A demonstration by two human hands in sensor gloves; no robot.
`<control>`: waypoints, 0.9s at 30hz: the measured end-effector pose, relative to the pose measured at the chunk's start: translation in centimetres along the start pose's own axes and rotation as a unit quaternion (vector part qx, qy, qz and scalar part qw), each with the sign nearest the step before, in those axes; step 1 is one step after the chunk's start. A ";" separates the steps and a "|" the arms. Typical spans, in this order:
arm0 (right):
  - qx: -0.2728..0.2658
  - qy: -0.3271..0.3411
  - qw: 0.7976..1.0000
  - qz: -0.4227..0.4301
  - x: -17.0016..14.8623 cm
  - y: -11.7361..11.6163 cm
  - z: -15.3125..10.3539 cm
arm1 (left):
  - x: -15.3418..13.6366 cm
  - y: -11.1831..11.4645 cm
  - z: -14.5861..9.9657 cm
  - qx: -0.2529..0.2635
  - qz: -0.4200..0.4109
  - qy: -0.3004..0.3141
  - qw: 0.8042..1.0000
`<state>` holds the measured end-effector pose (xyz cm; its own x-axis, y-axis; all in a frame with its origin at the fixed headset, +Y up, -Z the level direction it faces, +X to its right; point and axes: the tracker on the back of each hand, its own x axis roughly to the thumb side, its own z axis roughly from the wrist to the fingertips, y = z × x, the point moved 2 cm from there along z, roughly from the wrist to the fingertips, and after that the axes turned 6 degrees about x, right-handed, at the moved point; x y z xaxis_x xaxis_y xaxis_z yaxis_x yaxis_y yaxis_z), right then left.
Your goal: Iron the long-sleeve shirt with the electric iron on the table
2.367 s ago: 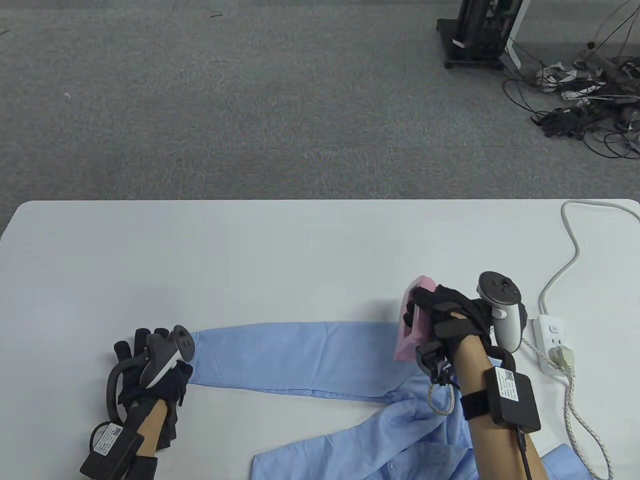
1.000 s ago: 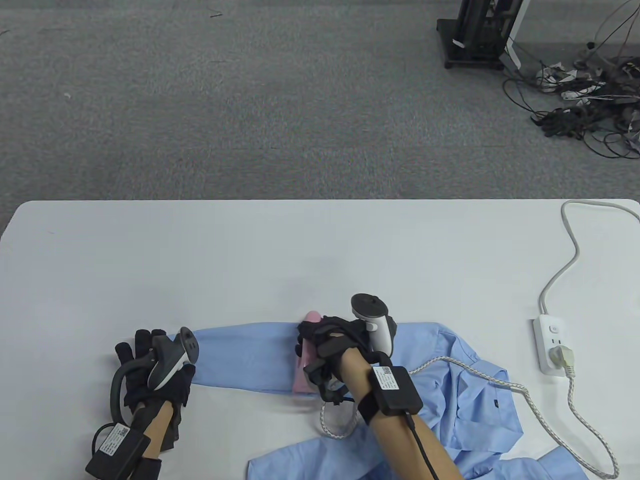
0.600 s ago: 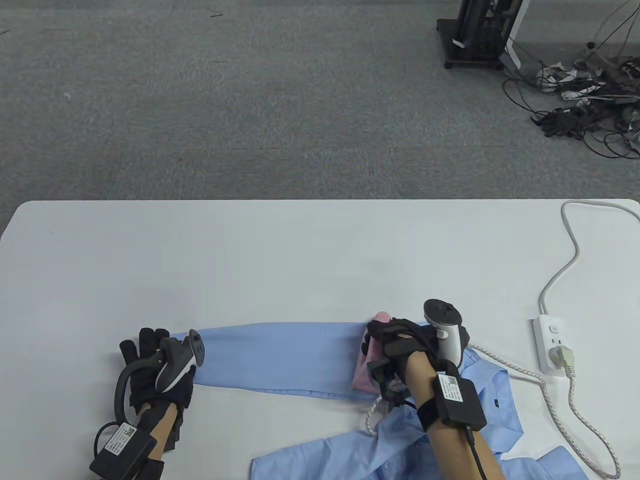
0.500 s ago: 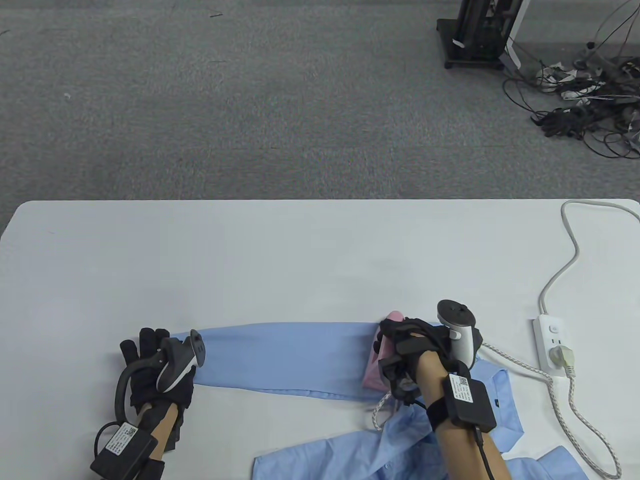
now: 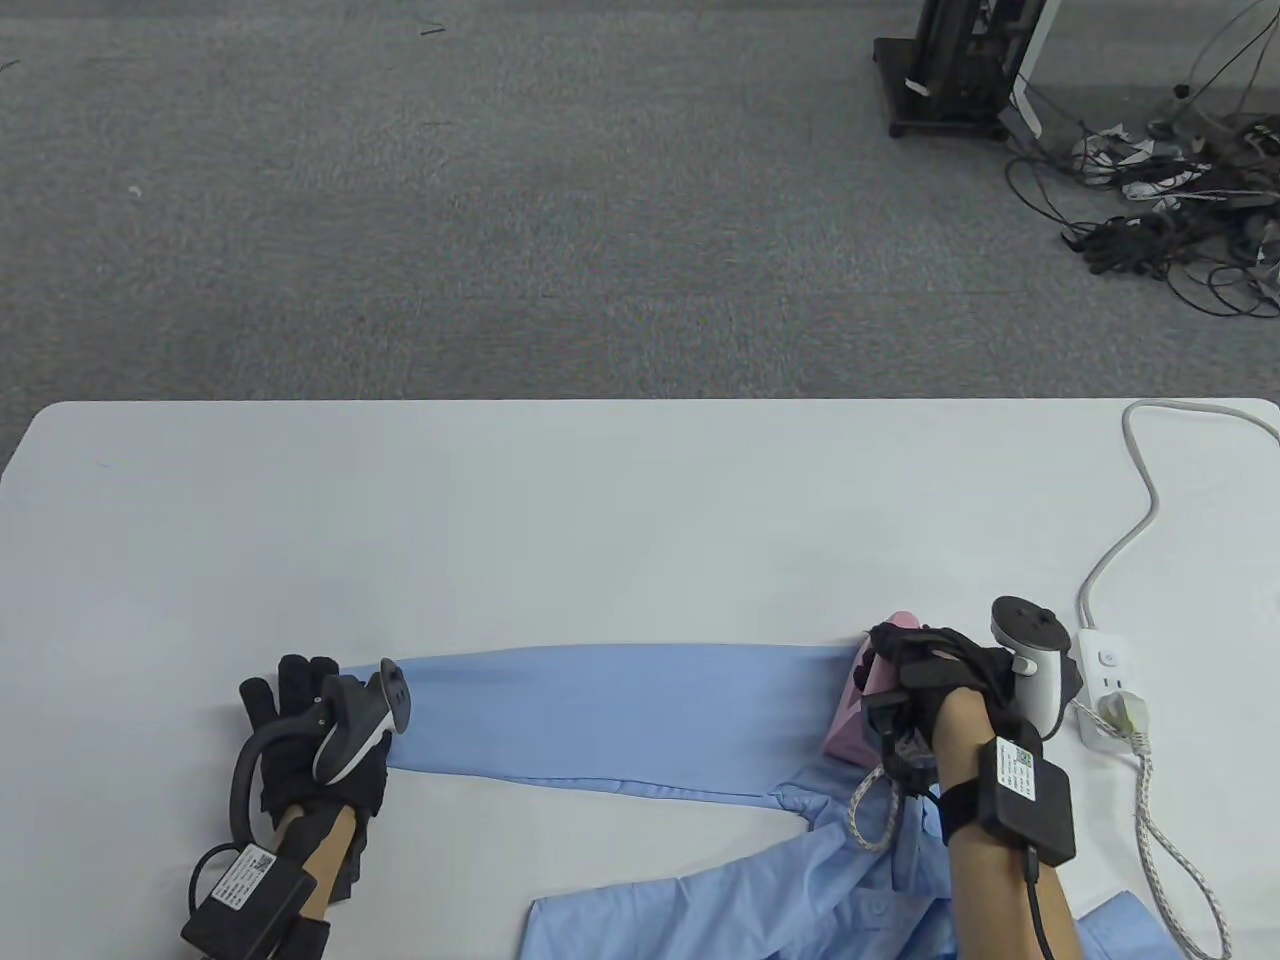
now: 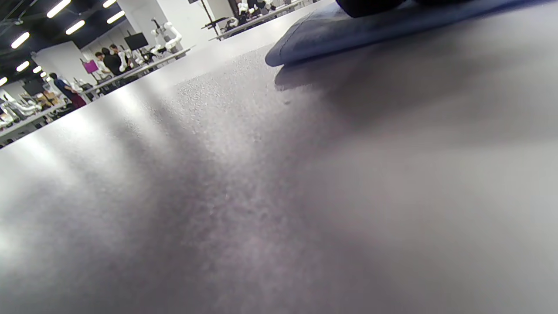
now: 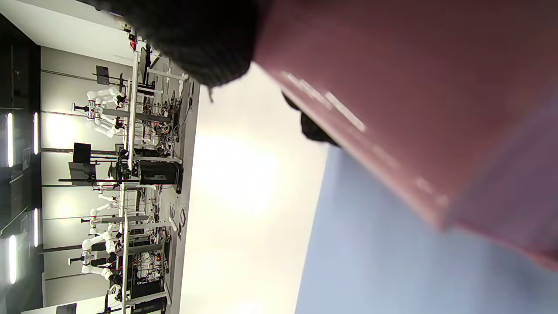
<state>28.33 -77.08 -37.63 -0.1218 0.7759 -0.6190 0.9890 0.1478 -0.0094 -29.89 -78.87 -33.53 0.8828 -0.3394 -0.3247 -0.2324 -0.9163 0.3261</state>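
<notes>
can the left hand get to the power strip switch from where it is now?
Probably not. The left hand pins the cuff at the table's far left; the power strip lies far right, past the right hand gripping the iron.

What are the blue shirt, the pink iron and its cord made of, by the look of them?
The shirt looks like thin woven cotton or a blend: matte, creasing softly. The iron, which the right hand grips, seems to be moulded plastic with a smooth, slightly glossy pink shell. Its cord appears cloth-braided, white with dark flecks.

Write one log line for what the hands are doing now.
left hand: presses sleeve cuff | right hand: grips pink iron at shoulder end
</notes>
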 end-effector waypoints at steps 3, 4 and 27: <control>0.017 0.012 1.000 0.003 0.3 -0.5 0.2 | 0.0 0.0 0.0 0.004 -0.008 0.008 1.000; 0.026 0.019 0.999 0.016 0.9 -0.7 -0.1 | 0.1 -0.1 0.0 0.008 -0.008 0.009 1.000; 0.038 0.332 0.942 0.028 11.8 -9.4 -2.6 | -1.9 -4.5 -2.3 0.132 -0.201 0.080 0.967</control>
<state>17.36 -67.69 -42.81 -0.0699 0.9975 0.0080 0.9955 0.0702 -0.0630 -29.57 -73.64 -32.35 0.9705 0.0730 -0.2297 0.0651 -0.9970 -0.0421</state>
